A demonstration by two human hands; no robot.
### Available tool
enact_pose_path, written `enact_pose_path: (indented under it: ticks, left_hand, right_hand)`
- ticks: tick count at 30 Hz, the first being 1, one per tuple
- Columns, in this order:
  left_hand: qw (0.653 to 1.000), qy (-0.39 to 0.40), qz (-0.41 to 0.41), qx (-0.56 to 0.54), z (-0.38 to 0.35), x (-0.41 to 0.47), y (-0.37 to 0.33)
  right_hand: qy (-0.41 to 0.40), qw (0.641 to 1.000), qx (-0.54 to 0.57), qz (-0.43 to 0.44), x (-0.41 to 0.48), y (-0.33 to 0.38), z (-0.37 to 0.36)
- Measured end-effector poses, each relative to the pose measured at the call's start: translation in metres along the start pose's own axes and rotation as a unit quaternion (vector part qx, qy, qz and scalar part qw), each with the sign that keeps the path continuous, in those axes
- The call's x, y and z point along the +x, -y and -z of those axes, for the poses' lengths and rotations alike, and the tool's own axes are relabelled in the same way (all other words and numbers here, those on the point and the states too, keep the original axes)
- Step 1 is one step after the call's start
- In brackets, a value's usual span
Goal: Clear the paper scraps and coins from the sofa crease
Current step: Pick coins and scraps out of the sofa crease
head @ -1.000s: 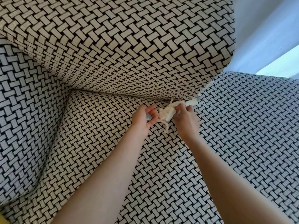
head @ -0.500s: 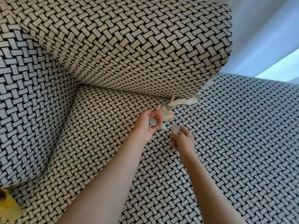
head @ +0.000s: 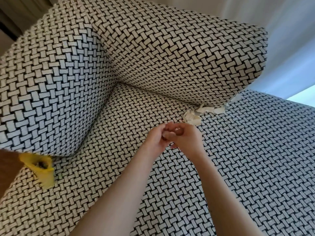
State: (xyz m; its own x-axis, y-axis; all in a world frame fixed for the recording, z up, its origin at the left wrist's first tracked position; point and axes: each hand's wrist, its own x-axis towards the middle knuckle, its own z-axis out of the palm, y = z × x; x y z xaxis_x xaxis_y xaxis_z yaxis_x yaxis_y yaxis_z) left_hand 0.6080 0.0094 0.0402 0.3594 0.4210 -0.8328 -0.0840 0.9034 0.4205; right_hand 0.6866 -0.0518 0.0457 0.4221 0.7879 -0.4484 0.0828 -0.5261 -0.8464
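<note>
White paper scraps (head: 192,117) at crease (head: 162,95), left hand (head: 156,140) meeting right hand (head: 185,138), fingers (head: 170,128) curled, grip unclear

Paper scraps (head: 192,117) lie in the crease where the seat (head: 247,167) meets the right end of the back cushion (head: 170,57). The left hand (head: 156,140) and right hand (head: 185,138) touch just before them. The armrest (head: 51,91) stands left, with a container (head: 42,169) at its front.

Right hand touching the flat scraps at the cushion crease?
Apart. Head view: the right hand sits nearer the camera, with bare seat fabric and a crumpled wad between it and the flat scraps.
</note>
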Motion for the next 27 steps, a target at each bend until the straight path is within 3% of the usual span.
enact_pose_path:
  ticks: [4, 7, 9, 12, 16, 18, 20, 24, 27]
  left_hand:
    - [0.999, -0.022, -0.036, -0.025, 0.027, -0.018, -0.012]
    - [0.996, -0.040, -0.056, -0.064, 0.045, -0.027, -0.019]
    - [0.993, -0.038, -0.071, -0.081, 0.059, -0.036, -0.023]
    - [0.991, -0.030, -0.110, -0.071, 0.076, -0.054, -0.026]
    - [0.978, -0.055, -0.200, -0.013, 0.099, -0.076, -0.023]
    - [0.969, -0.072, -0.237, -0.015, 0.117, -0.083, -0.024]
    - [0.962, -0.080, -0.261, -0.014, 0.134, -0.090, -0.025]
    - [0.944, -0.110, -0.307, -0.054, 0.165, -0.101, -0.024]
    - [0.909, -0.162, -0.324, -0.207, 0.189, -0.109, -0.030]
  right_hand:
    - [0.007, 1.000, -0.001, 0.024, -0.008, 0.009, -0.037]
    - [-0.070, 0.997, -0.018, 0.037, -0.018, 0.012, -0.058]
    - [-0.112, 0.990, 0.081, -0.022, -0.021, 0.016, -0.073]
    - [-0.025, 0.924, 0.353, -0.148, -0.028, 0.025, -0.101]
    - [-0.030, 0.869, 0.435, -0.235, -0.036, 0.039, -0.138]
    - [0.040, 0.852, 0.472, -0.225, -0.044, 0.045, -0.164]
    - [0.072, 0.786, 0.557, -0.257, -0.044, 0.049, -0.183]
    - [0.101, 0.774, 0.565, -0.268, -0.052, 0.052, -0.223]
    - [0.139, 0.770, 0.551, -0.289, -0.061, 0.062, -0.246]
